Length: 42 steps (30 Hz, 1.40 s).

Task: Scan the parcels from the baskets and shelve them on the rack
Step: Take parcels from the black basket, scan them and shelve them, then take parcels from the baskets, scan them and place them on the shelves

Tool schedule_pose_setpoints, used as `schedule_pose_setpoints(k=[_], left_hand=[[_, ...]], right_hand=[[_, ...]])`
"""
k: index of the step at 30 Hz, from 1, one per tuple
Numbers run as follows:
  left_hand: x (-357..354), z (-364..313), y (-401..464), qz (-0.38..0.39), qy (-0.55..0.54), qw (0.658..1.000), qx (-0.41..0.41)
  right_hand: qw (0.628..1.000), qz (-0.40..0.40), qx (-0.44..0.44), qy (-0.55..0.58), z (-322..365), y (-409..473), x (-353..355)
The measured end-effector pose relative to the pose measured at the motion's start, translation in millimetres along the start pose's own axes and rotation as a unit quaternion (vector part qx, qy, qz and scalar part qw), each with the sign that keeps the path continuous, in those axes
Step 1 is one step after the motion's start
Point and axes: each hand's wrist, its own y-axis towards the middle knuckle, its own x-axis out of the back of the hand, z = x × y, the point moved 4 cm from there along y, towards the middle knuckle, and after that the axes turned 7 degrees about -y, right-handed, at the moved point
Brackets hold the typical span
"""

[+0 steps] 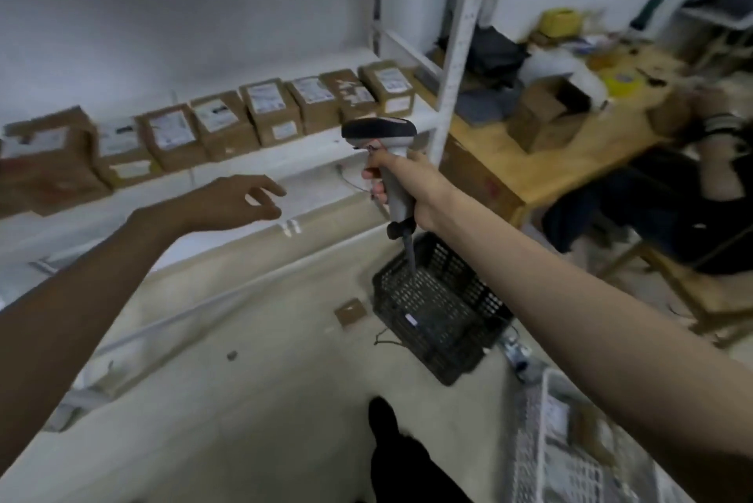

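Brown cardboard parcels [228,123], eight or so, stand in a row on the white rack [285,154] at ten to twelve o'clock, evidently shelved. Right hand [401,187] grips the scanner [385,144] by its handle; left hand [236,201] hovers empty, fingers relaxed. Black basket [440,311] at five o'clock appears empty; white basket [570,445], lower right, seems to hold parcels awaiting scanning.

A parcel storeroom: labelled cardboard parcels [269,107] lined on a white metal rack [458,54], plastic baskets [440,307] on the floor.
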Motion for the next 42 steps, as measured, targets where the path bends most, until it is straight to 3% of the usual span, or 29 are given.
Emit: schedule_pose_setpoints(k=[6,12,24,29,42], left_hand=[[-76,-50,32,0.086,0.009,0.996,-0.027],[-170,-143,72,0.158,0.043,0.983,-0.080],[-461,-329,93,0.384,0.105,0.907,-0.136],[-572,-362,83,0.443,0.135,0.877,-0.127],[-774,-369,124,0.488,0.129,0.857,-0.106]], right_hand=[[0.995,-0.095,-0.030,0.028,-42,-48,93],[0.973,-0.200,-0.076,0.086,-92,-110,188],[0.878,-0.393,-0.129,0.241,-235,-271,411],[0.833,-0.447,-0.170,0.277,-322,-332,471],[0.712,-0.537,-0.219,0.395,-485,-384,534]])
